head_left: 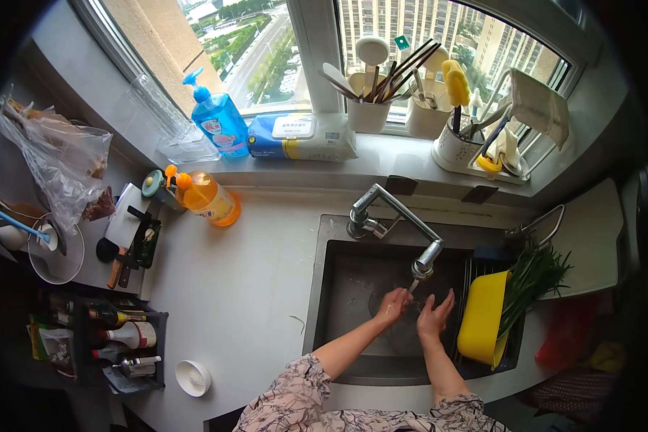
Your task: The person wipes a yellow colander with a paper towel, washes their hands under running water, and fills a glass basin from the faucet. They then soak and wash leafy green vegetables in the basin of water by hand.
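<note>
Both hands are over the dark sink (pixel 353 360), just below the spout of the chrome faucet (pixel 428 255). Water runs from the spout beside my left hand (pixel 394 305), whose fingers are curled together near the stream; whether anything is in them is too small to tell. My right hand (pixel 435 315) is palm up with its fingers apart and holds nothing. Right of it, a yellow basket (pixel 482 320) leans at the sink's right side, with long green leaves (pixel 529 284) sticking out of it.
An orange bottle (pixel 212 201) and a small white bowl (pixel 193 378) stand on the counter (pixel 245 288). Along the windowsill are a blue pump bottle (pixel 222 122), a wipes pack (pixel 302 137) and utensil holders (pixel 368 115). A bottle rack (pixel 122 338) is at lower left.
</note>
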Available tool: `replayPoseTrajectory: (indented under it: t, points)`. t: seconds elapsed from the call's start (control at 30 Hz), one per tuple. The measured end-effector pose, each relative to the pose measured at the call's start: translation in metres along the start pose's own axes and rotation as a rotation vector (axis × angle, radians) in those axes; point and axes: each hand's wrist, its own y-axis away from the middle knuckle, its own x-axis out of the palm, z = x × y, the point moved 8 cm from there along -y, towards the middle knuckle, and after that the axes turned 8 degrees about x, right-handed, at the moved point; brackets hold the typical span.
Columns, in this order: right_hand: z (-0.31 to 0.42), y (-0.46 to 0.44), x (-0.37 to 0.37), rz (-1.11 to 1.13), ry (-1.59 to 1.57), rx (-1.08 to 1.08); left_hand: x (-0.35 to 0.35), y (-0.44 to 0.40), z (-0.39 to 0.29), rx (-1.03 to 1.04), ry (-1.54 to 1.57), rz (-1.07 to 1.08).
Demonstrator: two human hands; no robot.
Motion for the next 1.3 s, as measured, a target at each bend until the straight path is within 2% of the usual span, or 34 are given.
replayPoseTrajectory:
  t: [0.07,0.17,0.2,0.27,0.37,0.47,0.57,0.6,0.67,0.73,0.8,0.87,0.9,0.93,0.97,1.0,1.03,1.1,1.13,1.2,1.27,1.3]
  points:
    - [-0.015,0.022,-0.022,0.029,0.178,0.138,-0.011,0.009,0.001,0.105,-0.158,-0.056]
    - [-0.067,0.02,-0.023,0.081,0.249,0.351,-0.008,0.022,-0.012,0.254,-0.428,-0.174]
    - [-0.078,0.017,-0.019,0.16,0.204,0.375,-0.005,0.027,-0.013,0.271,-0.405,-0.181]
    - [-0.097,0.005,-0.01,0.148,0.201,0.329,0.0,0.037,-0.013,0.306,-0.363,-0.197]
    - [-0.09,0.011,-0.014,0.106,0.2,0.307,0.006,0.05,0.0,0.237,-0.243,-0.179]
    - [-0.072,0.025,-0.023,0.103,0.197,0.328,0.0,0.06,0.037,0.071,-0.331,-0.101]
    - [-0.084,0.023,-0.018,0.117,0.174,0.4,0.006,0.079,0.038,0.143,-0.902,0.112]
    - [-0.095,0.021,-0.012,0.121,0.162,0.439,0.009,0.086,0.013,0.205,-0.855,0.122]
    - [-0.116,0.013,-0.005,0.107,0.11,0.479,0.018,0.1,-0.081,0.322,-0.751,0.136]
    - [-0.13,0.004,-0.001,0.105,0.077,0.501,-0.001,0.106,-0.162,0.591,-0.836,0.029]
    - [-0.142,0.001,0.003,0.117,0.069,0.508,-0.043,0.098,-0.223,0.86,-0.976,-0.18]
    - [-0.135,0.006,0.004,0.191,0.023,0.479,-0.101,0.063,-0.25,0.927,-1.086,-0.348]
    - [-0.121,0.017,0.0,0.196,0.031,0.548,-0.126,0.046,-0.257,0.959,-1.176,-0.356]
    - [-0.151,0.003,0.014,0.208,0.062,0.587,-0.151,0.029,-0.26,0.841,-1.177,-0.247]
    - [-0.171,-0.005,0.023,0.24,0.065,0.624,-0.182,0.017,-0.251,0.734,-1.297,-0.273]
    - [-0.177,-0.007,0.028,0.332,0.032,0.607,-0.2,0.026,-0.262,0.523,-1.213,-0.289]
    - [-0.181,-0.01,0.03,0.275,0.071,0.602,-0.211,0.047,-0.276,0.563,-1.175,-0.346]
    - [-0.185,-0.013,0.035,0.31,0.012,0.609,-0.236,0.096,-0.277,0.624,-1.254,-0.524]
    - [-0.18,-0.012,0.035,0.332,-0.009,0.623,-0.244,0.119,-0.262,0.579,-1.335,-0.571]
    - [-0.166,-0.003,0.033,0.372,-0.061,0.652,-0.25,0.162,-0.204,0.495,-1.297,-0.572]
    - [-0.17,-0.001,0.044,0.453,-0.221,0.709,-0.218,0.188,-0.139,0.35,-1.439,-0.585]
    - [-0.172,0.0,0.047,0.485,-0.302,0.735,-0.177,0.192,-0.126,0.359,-1.491,-0.507]
